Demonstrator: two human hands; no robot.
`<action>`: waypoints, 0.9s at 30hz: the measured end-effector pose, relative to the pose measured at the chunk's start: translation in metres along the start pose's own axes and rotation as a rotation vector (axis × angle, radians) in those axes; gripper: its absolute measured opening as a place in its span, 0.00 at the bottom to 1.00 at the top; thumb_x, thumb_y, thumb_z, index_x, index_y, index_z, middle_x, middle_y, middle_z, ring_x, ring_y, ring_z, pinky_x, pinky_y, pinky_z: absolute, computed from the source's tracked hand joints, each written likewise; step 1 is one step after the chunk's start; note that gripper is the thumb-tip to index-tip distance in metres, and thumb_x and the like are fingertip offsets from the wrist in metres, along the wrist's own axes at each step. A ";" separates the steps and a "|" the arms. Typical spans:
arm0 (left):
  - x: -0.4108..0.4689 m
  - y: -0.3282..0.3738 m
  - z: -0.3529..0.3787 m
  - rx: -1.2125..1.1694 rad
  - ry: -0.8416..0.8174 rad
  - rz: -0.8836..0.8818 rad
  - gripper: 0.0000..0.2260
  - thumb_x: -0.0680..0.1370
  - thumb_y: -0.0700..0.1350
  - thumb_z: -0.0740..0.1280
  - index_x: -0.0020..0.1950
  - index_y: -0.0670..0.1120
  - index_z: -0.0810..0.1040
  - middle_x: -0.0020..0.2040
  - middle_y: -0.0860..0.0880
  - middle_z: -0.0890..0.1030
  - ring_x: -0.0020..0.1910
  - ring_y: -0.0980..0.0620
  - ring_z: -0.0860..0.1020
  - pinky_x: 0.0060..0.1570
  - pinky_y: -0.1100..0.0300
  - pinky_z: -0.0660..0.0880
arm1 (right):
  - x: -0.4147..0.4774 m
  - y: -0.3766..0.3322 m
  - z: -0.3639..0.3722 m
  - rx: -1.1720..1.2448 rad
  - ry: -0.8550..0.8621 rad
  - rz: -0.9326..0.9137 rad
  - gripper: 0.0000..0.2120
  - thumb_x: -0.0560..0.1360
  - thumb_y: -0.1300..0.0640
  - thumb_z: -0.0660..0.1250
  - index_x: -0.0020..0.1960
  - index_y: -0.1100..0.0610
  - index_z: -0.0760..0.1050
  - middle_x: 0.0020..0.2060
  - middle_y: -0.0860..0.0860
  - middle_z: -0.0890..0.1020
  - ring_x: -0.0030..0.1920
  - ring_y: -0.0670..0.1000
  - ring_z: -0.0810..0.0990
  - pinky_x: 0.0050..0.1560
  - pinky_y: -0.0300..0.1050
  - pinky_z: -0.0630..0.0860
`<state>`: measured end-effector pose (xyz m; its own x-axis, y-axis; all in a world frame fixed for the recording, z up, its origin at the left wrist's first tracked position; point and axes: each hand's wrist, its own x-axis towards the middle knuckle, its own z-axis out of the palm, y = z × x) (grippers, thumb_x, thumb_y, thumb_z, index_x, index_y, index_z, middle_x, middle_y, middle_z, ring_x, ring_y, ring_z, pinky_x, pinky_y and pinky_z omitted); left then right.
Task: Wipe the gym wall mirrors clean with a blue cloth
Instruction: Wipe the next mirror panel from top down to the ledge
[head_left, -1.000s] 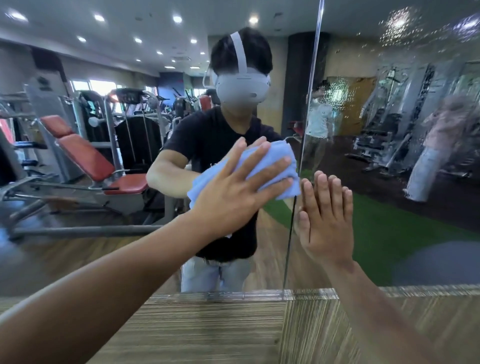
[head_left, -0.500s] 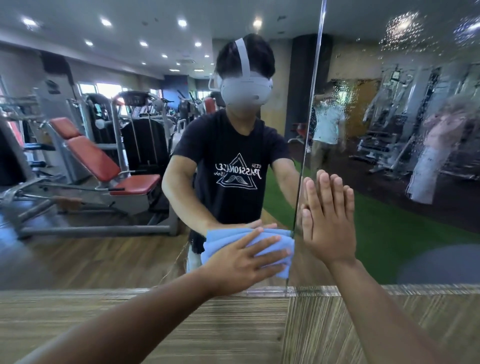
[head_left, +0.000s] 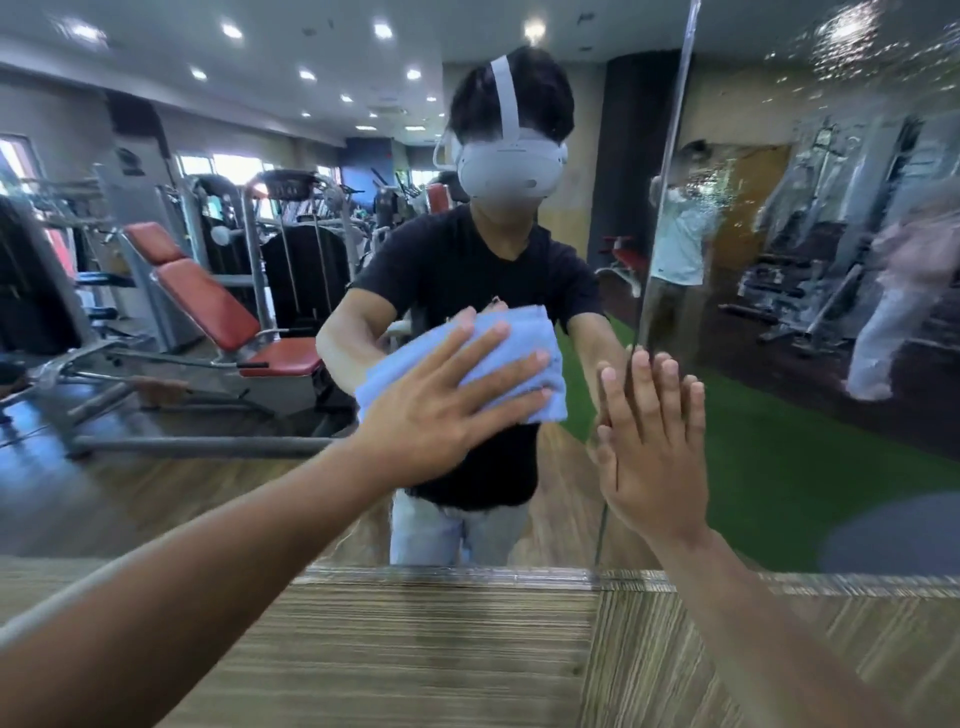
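- The blue cloth (head_left: 530, 327), folded into a pad, lies flat against the left mirror panel (head_left: 156, 364) at the centre of the frame, just left of the seam (head_left: 670, 156) between the panels.
- The left hand (head_left: 441, 410) presses it to the glass with fingers straight and spread, not curled round it. The cloth sits under the fingers, up and to the right of the palm.
- The pad's long axis runs nearly level, rising a little toward the right.
- The right hand (head_left: 654, 457) is flat on the glass at the seam, fingers straight and together, holding nothing. It looks like a brace.
- The right mirror panel (head_left: 831, 156) shows speckles and streaks, so it probably still needs wiping.
- That panel lies right of the cloth, with the right hand between them. A stroke that way would likely need this hand moved aside.
- A wooden ledge (head_left: 415, 649) runs below the mirrors.
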<state>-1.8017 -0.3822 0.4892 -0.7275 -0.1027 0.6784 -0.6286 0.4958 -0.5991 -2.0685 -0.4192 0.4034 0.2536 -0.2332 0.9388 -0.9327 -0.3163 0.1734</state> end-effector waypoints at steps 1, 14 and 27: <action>-0.015 0.010 0.007 -0.015 -0.018 0.015 0.17 0.85 0.36 0.58 0.71 0.48 0.78 0.73 0.45 0.73 0.72 0.36 0.70 0.71 0.35 0.65 | 0.000 -0.001 0.003 -0.004 0.013 0.004 0.30 0.84 0.54 0.53 0.84 0.55 0.51 0.83 0.56 0.52 0.83 0.59 0.50 0.80 0.64 0.51; -0.053 -0.013 -0.005 0.050 -0.208 0.194 0.18 0.87 0.41 0.53 0.75 0.50 0.71 0.79 0.46 0.65 0.76 0.36 0.64 0.74 0.30 0.54 | -0.003 0.004 0.013 -0.032 0.059 -0.007 0.28 0.86 0.51 0.50 0.84 0.54 0.50 0.84 0.54 0.47 0.83 0.57 0.47 0.82 0.61 0.47; -0.114 0.049 0.026 -0.019 -0.273 0.106 0.21 0.86 0.39 0.49 0.76 0.51 0.68 0.77 0.50 0.67 0.75 0.39 0.65 0.78 0.40 0.53 | -0.003 0.001 0.009 -0.008 0.031 0.009 0.28 0.86 0.52 0.50 0.84 0.55 0.49 0.84 0.54 0.47 0.83 0.58 0.47 0.81 0.63 0.48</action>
<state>-1.7568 -0.3685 0.3709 -0.8375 -0.2767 0.4711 -0.5418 0.5321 -0.6507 -2.0679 -0.4266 0.3982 0.2373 -0.2071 0.9491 -0.9370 -0.3067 0.1673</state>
